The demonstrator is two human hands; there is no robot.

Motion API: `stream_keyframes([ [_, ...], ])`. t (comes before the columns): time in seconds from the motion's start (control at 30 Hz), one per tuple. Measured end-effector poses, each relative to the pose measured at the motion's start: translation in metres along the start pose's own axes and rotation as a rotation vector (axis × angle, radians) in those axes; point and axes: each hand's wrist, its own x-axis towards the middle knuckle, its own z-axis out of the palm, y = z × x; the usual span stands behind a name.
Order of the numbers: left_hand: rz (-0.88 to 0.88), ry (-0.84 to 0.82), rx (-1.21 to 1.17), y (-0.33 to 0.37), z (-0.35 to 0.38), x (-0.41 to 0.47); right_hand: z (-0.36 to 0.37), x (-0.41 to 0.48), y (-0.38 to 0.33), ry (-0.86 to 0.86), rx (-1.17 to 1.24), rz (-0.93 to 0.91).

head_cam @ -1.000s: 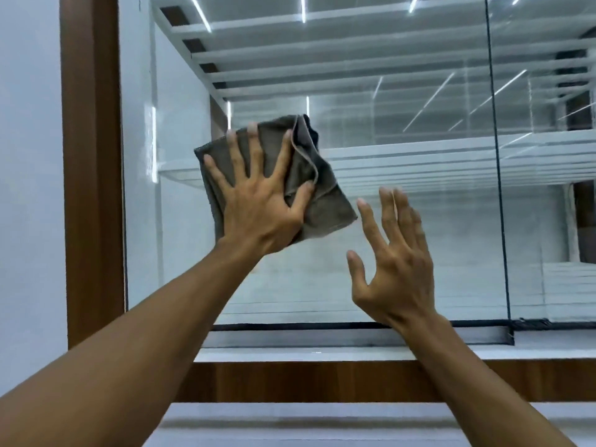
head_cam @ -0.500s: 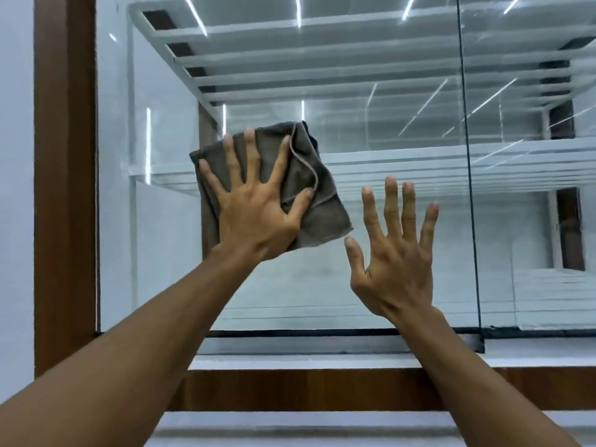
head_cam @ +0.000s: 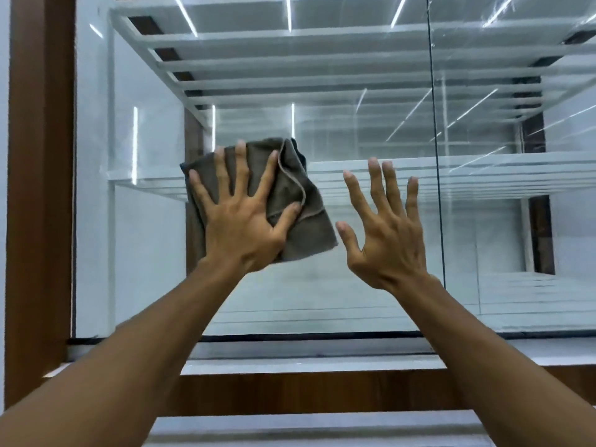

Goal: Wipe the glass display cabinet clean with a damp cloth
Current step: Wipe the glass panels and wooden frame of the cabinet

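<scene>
1. Pressing the grey-brown cloth [head_cam: 298,217] flat against the glass display cabinet [head_cam: 371,285], the left hand [head_cam: 240,225] spreads its fingers wide.
2. Just right of the cloth, the right hand [head_cam: 385,240] is raised, fingers straight, holding nothing.

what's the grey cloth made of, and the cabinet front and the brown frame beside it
Cloth: soft matte grey-brown fabric, perhaps microfibre; it folds and has a stitched hem.
Cabinet front: clear glossy glass; a shelf shows through it, with bright reflections.
Frame: brown, satin, faintly grained; wood or wood-look laminate, cannot tell which.
</scene>
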Motion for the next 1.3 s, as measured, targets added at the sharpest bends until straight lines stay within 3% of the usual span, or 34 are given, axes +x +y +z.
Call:
stream_keyframes([
  [0.07,-0.052,-0.015,-0.009,0.023,0.000,0.020,0.001,0.012,0.003,-0.018,-0.002,0.015],
  [0.17,0.156,-0.017,0.026,0.037,0.006,0.012,0.002,0.013,0.004,-0.041,-0.017,0.020],
  [0.3,0.322,-0.009,0.086,-0.005,0.005,-0.016,0.003,0.010,0.005,-0.023,-0.018,0.022],
  [0.4,0.200,0.001,0.064,-0.029,-0.002,-0.002,0.004,0.010,0.004,-0.031,-0.013,0.027],
  [0.5,0.006,0.007,0.007,-0.003,-0.005,0.024,0.003,0.010,0.004,-0.034,-0.008,0.030],
  [0.57,-0.013,-0.004,-0.001,0.014,-0.005,0.025,0.002,0.011,0.003,-0.043,0.006,0.038],
  [0.77,0.329,-0.038,0.095,-0.036,-0.006,-0.016,-0.001,0.023,0.004,-0.004,0.097,0.087],
  [0.97,0.022,-0.104,-0.086,-0.002,-0.012,0.000,0.004,0.027,0.006,0.011,0.038,0.126],
  [1.2,0.113,-0.031,0.017,-0.022,-0.005,0.006,0.006,0.026,0.010,0.009,0.017,0.090],
  [1.3,0.002,-0.022,0.009,-0.021,-0.009,0.026,0.006,0.026,0.009,-0.004,-0.006,0.023],
])
